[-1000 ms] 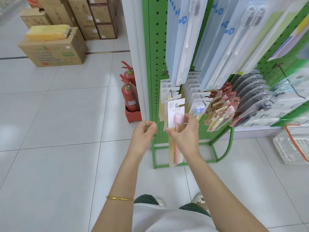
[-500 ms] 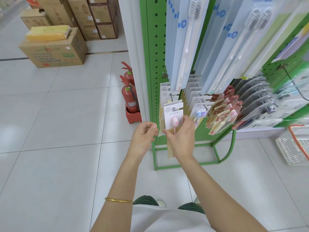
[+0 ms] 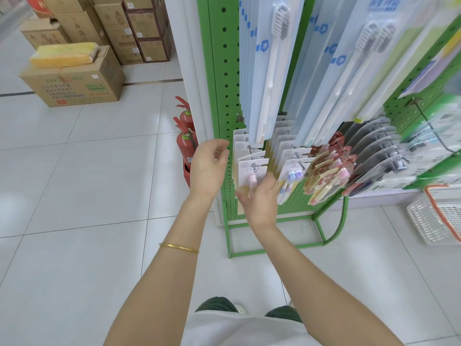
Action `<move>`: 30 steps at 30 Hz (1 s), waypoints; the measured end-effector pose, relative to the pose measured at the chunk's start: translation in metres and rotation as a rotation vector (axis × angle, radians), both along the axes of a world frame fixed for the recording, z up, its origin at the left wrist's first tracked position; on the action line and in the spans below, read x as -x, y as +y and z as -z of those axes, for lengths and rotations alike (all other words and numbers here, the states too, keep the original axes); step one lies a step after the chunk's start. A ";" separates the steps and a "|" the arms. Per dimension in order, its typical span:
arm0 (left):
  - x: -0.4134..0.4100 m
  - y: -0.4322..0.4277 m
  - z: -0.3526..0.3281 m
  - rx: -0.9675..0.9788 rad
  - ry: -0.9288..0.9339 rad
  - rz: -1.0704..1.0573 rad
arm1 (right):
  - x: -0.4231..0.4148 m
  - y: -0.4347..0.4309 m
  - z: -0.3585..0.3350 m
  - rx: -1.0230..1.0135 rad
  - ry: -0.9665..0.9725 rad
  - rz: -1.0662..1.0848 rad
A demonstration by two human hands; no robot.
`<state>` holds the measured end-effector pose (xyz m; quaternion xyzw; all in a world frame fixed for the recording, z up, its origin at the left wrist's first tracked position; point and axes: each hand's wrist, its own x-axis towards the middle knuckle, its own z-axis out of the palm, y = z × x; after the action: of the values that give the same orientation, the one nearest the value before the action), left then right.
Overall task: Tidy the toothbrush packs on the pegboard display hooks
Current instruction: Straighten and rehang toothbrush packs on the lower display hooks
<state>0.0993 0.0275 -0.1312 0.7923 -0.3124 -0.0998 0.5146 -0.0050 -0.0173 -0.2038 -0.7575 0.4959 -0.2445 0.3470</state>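
Several flat cardboard toothbrush packs on perforated green pegboard

1. Pegboard stand is on the floor, centre-right. Long toothbrush packs hang on its upper hooks.
2. Lower row, below and partly behind the long packs: front card pack on the leftmost hook, second-hook packs just right of it, third-hook packs next, fourth-hook packs rightmost.
3. Left hand is just left of the front card pack, apart from it.
4. Right hand is in front of that pack's lower end; contact is unclear.
5. Fire extinguishers are on the floor, left of and behind the stand.
6. Carton is far left, with a bundle on top and stacked cartons behind it.
7. Basket is on the floor, far right.
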 end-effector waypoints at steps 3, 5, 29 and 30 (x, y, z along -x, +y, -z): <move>-0.009 -0.015 -0.003 -0.072 -0.145 0.085 | 0.007 0.002 0.000 -0.045 -0.012 -0.008; -0.014 -0.020 -0.004 -0.123 -0.261 0.131 | 0.011 0.004 0.000 -0.068 -0.013 0.002; -0.007 0.007 0.008 -0.265 -0.168 -0.018 | 0.038 0.011 -0.016 -0.132 0.028 -0.048; -0.006 0.014 0.012 -0.260 -0.124 -0.046 | 0.040 0.012 -0.015 -0.141 0.032 -0.046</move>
<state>0.1050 0.0417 -0.1437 0.8638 -0.3100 -0.0784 0.3895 -0.0453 -0.0050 -0.1885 -0.7462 0.4997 -0.1888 0.3973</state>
